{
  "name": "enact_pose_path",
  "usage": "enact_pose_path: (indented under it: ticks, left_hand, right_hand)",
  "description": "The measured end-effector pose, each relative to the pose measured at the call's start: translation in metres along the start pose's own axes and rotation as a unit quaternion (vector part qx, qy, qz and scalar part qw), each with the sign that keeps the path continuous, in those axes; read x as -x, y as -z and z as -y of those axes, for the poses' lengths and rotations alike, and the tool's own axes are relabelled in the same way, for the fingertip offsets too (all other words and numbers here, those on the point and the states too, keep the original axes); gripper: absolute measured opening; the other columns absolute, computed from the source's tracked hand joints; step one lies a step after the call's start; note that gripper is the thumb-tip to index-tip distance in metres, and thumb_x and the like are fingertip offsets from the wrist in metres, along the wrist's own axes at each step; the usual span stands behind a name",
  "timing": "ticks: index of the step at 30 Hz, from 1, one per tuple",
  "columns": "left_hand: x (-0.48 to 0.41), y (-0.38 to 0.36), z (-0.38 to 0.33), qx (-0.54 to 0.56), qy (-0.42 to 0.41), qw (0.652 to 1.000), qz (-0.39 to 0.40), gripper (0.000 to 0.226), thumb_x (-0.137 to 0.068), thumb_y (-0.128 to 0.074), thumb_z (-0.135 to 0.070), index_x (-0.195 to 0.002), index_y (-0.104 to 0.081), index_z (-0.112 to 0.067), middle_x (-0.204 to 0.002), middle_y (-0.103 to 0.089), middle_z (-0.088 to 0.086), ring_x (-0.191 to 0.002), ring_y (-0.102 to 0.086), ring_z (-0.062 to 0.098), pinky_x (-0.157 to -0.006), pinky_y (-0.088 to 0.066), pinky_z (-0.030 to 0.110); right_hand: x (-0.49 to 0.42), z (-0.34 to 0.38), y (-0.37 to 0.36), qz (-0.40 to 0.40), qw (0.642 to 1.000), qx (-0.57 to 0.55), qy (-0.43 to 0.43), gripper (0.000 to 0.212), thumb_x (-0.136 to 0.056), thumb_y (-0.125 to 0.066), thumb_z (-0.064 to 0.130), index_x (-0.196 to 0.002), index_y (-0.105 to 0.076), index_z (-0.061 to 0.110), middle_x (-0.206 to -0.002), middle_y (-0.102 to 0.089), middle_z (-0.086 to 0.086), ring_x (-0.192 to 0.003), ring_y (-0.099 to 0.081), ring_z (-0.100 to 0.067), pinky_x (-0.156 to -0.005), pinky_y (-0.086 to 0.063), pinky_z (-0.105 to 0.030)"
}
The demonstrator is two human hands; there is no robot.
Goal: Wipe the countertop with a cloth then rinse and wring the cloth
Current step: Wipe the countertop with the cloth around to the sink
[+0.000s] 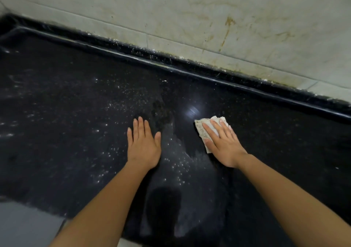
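wiping step: right hand (pixel 223 142) flat, fingers straight, pressing cloth (pixel 204 131) on wet countertop (pixel 76 113); left hand (pixel 143 146) flat, holding nothing. next, likely: sweep cloth over remaining droplets.

Stained pale tiled wall (pixel 209 18); grey floor (pixel 22 226) lower left

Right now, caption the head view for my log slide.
Right hand presses a folded cloth flat on the wet black countertop; left hand rests open beside it.

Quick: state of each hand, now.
Left hand: open, flat on the countertop, holding nothing.
Right hand: open, pressing the cloth flat on the countertop.
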State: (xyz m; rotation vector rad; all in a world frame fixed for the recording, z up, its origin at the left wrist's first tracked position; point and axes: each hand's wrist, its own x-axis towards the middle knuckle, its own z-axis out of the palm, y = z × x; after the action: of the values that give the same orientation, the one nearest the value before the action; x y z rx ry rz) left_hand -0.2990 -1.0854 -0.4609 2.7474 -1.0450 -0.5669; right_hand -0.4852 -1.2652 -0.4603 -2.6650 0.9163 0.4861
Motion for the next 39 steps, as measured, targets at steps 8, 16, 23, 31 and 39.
enact_pose_path:
  ticks: [8,16,23,31,39]
  left_hand:
    - [0.116,-0.033,0.015,-0.024,-0.007,0.998,-0.05,0.067,-0.097,-0.004,-0.046,-0.149,0.008,-0.006,-0.158,0.014,0.007,-0.144,0.018,0.019,-0.114,0.015,0.035]
    - [0.178,-0.056,0.025,-0.02,0.031,0.998,-0.055,0.071,-0.098,-0.012,-0.047,-0.148,0.011,-0.002,-0.158,0.013,0.011,-0.144,0.018,0.021,-0.115,0.012,0.036]
    - [0.184,-0.063,0.03,0.008,0.037,0.999,-0.038,0.072,-0.097,-0.01,-0.05,-0.147,0.015,-0.005,-0.157,0.019,0.009,-0.138,0.027,0.014,-0.115,0.013,0.037]
    - [0.181,-0.065,0.033,0.013,0.034,0.999,-0.038,0.076,-0.091,-0.002,-0.054,-0.147,0.015,-0.005,-0.157,0.019,0.009,-0.136,0.029,0.014,-0.113,0.016,0.035]
    - [0.18,-0.068,0.036,0.016,0.034,0.999,-0.024,0.077,-0.083,0.017,-0.06,-0.141,0.024,-0.01,-0.149,0.031,0.004,-0.137,0.031,0.017,-0.113,0.017,0.036]
  right_hand:
    - [0.081,-0.003,-0.034,0.007,1.0,-0.003,0.011,0.057,-0.099,-0.007,0.053,-0.15,0.014,0.04,-0.159,0.02,0.008,-0.142,0.03,-0.014,-0.112,0.021,-0.033]
    - [0.161,0.018,-0.069,0.026,0.994,0.043,0.096,0.069,-0.086,0.012,0.06,-0.15,0.011,0.036,-0.158,0.02,0.005,-0.145,0.022,-0.023,-0.119,0.01,-0.041]
    - [0.221,0.028,-0.111,-0.029,0.962,0.126,0.242,0.058,-0.102,-0.023,0.05,-0.154,-0.018,0.025,-0.159,-0.021,-0.004,-0.146,-0.013,-0.03,-0.111,-0.015,-0.043]
    - [0.172,0.025,-0.089,-0.023,0.969,0.13,0.21,0.053,-0.103,-0.013,0.044,-0.154,-0.01,0.03,-0.16,-0.019,-0.003,-0.147,-0.012,-0.029,-0.113,-0.011,-0.042]
    - [0.094,0.035,-0.051,-0.02,0.994,0.069,0.082,0.053,-0.099,-0.002,0.048,-0.147,0.017,0.038,-0.158,0.022,0.008,-0.145,0.023,-0.018,-0.118,0.013,-0.038]
